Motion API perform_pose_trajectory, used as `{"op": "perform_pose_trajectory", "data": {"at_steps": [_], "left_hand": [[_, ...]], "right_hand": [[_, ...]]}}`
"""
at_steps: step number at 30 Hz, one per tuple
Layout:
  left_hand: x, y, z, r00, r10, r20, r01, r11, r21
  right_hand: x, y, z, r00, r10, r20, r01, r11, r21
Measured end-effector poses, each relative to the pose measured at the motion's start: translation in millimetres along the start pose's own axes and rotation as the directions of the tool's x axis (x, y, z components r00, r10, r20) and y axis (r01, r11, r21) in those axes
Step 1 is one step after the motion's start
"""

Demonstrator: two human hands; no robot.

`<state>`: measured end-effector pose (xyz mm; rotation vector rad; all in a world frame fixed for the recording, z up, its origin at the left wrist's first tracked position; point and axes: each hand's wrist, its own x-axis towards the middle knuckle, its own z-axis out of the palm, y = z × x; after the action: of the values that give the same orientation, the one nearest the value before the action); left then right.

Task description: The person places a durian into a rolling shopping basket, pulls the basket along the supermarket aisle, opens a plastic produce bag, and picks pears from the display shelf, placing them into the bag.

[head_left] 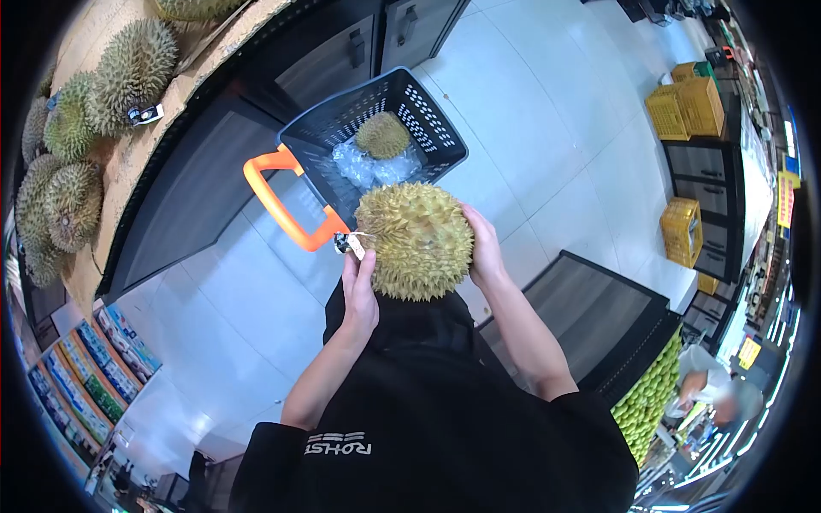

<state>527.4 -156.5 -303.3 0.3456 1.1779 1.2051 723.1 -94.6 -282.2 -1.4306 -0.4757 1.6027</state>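
A large spiky durian (414,242) is held up in front of my body between both hands. My left hand (361,289) is closed on its left side, close to a small tag (355,245) at the stem; whether the fingers also pinch the tag I cannot tell. My right hand (485,246) wraps around the right side, its fingertips partly hidden behind the fruit. Just beyond the held durian stands a black shopping basket (299,128) with an orange handle (278,209). Inside it lie a smaller durian (382,135) and clear plastic wrapping (359,167).
Several durians (132,73) rest on a wooden display counter (197,64) at the upper left. A dark stand with green fruit (646,398) is at the lower right, near another person (705,380). Yellow crates (682,231) line the right; packaged goods (94,376) fill a lower-left shelf.
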Motion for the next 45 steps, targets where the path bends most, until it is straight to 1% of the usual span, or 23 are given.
{"op": "perform_pose_trajectory", "data": {"at_steps": [1,3,4,5,8,10,14,17,19,22,24,26,27,28,30,32,34,36,38,39,42,43,45], "left_hand": [[7,-1,4,1.000,-0.004,-0.007,0.004,1.000,-0.012],[23,-1,11,0.995,-0.052,-0.080,0.051,0.999,-0.011],[33,-5,12,0.997,-0.059,-0.043,0.056,0.995,-0.077],[43,-7,14,0.997,-0.060,-0.045,0.056,0.995,-0.082],[66,-9,22,0.989,-0.121,-0.083,0.108,0.983,-0.149],[82,-17,24,0.989,-0.112,-0.098,0.098,0.986,-0.132],[117,-34,23,0.983,-0.147,-0.110,0.124,0.973,-0.192],[145,-49,29,0.968,-0.178,-0.179,0.138,0.966,-0.217],[164,-61,34,0.937,-0.232,-0.259,0.156,0.946,-0.283],[200,-87,37,0.904,-0.226,-0.363,0.156,0.965,-0.211],[230,-110,38,0.895,-0.233,-0.382,0.156,0.963,-0.221],[256,-134,36,0.858,-0.295,-0.421,0.197,0.945,-0.261],[273,-149,33,0.842,-0.309,-0.443,0.225,0.946,-0.233],[288,-165,28,0.840,-0.319,-0.439,0.242,0.944,-0.223],[321,-196,16,0.851,-0.393,-0.348,0.272,0.897,-0.348],[352,-234,1,0.845,-0.409,-0.344,0.297,0.894,-0.335],[375,-253,-3,0.796,-0.521,-0.308,0.389,0.830,-0.400],[387,-273,-5,0.777,-0.551,-0.305,0.411,0.811,-0.417],[398,-288,-10,0.729,-0.607,-0.318,0.443,0.771,-0.457],[404,-298,-15,0.734,-0.599,-0.320,0.434,0.777,-0.457],[420,-325,-29,0.750,-0.595,-0.290,0.432,0.772,-0.466],[425,-332,-34,0.765,-0.588,-0.264,0.432,0.772,-0.467],[434,-346,-43,0.761,-0.600,-0.248,0.449,0.762,-0.466]], "right_hand": [[9,-2,1,0.999,0.004,0.034,-0.003,1.000,-0.026],[27,-8,3,1.000,0.021,0.015,-0.020,0.996,-0.089],[40,-12,4,1.000,0.027,-0.002,-0.027,0.990,-0.135],[52,-13,4,0.999,0.033,0.001,-0.032,0.988,-0.152],[83,-12,-2,0.998,0.066,0.018,-0.063,0.988,-0.142],[104,-13,-6,0.996,0.069,0.064,-0.058,0.985,-0.165],[151,-8,-10,0.993,0.098,0.061,-0.082,0.972,-0.219],[192,-8,-6,0.976,0.202,0.084,-0.172,0.946,-0.275],[217,-7,-1,0.953,0.298,0.058,-0.271,0.921,-0.281],[265,12,-9,0.940,0.338,0.047,-0.303,0.891,-0.339],[305,28,-22,0.929,0.361,0.082,-0.314,0.885,-0.345],[341,55,-41,0.900,0.427,0.085,-0.379,0.865,-0.329],[358,67,-46,0.909,0.413,0.060,-0.366,0.859,-0.358],[373,78,-54,0.907,0.417,0.047,-0.377,0.860,-0.345],[404,98,-65,0.906,0.423,-0.024,-0.390,0.811,-0.436],[431,121,-76,0.908,0.415,-0.058,-0.399,0.814,-0.422],[452,137,-84,0.881,0.456,-0.128,-0.461,0.765,-0.450],[469,155,-92,0.867,0.472,-0.157,-0.489,0.752,-0.441],[488,173,-98,0.848,0.483,-0.218,-0.523,0.695,-0.493],[495,181,-101,0.853,0.447,-0.270,-0.515,0.637,-0.573],[515,207,-108,0.856,0.446,-0.262,-0.505,0.613,-0.608],[520,216,-110,0.862,0.411,-0.296,-0.498,0.583,-0.642],[531,230,-114,0.859,0.411,-0.305,-0.506,0.593,-0.627]]}}
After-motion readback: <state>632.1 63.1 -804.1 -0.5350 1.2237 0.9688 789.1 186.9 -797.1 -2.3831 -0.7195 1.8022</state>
